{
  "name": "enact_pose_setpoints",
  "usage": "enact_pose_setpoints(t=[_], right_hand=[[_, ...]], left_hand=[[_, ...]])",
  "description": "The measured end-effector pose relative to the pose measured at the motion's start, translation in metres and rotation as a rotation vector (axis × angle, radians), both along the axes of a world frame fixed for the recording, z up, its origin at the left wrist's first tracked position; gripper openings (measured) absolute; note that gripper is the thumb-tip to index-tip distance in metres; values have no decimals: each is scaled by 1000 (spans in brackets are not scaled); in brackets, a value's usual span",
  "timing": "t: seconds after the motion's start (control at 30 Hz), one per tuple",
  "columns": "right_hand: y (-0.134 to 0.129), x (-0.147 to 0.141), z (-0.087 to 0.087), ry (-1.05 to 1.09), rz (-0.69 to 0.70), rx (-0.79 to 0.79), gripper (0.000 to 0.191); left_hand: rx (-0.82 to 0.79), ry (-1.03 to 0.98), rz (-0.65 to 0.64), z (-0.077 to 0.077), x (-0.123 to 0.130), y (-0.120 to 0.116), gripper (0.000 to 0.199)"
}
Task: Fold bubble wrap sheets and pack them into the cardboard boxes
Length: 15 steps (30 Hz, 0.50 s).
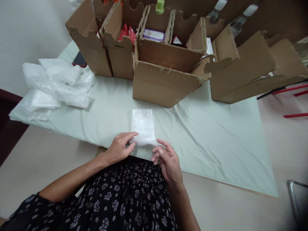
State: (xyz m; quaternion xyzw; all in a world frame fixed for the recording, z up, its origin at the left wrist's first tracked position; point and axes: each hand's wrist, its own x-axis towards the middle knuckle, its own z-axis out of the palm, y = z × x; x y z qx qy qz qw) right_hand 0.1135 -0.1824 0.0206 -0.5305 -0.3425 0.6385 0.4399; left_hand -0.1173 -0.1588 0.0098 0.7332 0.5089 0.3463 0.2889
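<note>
At the near edge of the cloth-covered table [207, 138], directly before the person, a square bubble-wrap piece [143, 123] is lying at 12 o'clock. Viewed from its centre, the left hand [117, 148] is touching the near corner at 7 o'clock, thumb and forefinger standing narrowly apart; whether they are pinching, I cannot tell. At 5 o'clock, the right hand [168, 162] is hovering beside the other corner, fingers loosely curled, seemingly holding nothing. Handling: the film is probably light, soft and slippery, its bubbles crushable; contents, if any, are not showing. Recommended hold: both near corners, pinching lightly. Farther off, a heap of bubble wrap [61, 84] is resting at 10 o'clock; an open cardboard box [163, 84] is standing at 1 o'clock. Beyond it, a green cap [160, 6] is projecting.
</note>
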Motion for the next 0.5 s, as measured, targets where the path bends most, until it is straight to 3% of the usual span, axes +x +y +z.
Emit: enact_pose_setpoints(t=[0.1,0.2,0.27,0.37,0.5], right_hand=[[-5,8,10,-406,1,494,30],[5,6,13,-781,237,958,36],[20,0,7,-987,422,1067,38],[43,-5,-10,-1161,600,1093,40],[60,-5,-21,-1133,656,1127,38]], left_hand=[[-276,0,44,13,0,14,39],[-388,15,47,20,3,27,43],[-396,39,43,20,6,32,45],[-327,79,51,13,7,33,45],[52,141,85,4,2,19,38]])
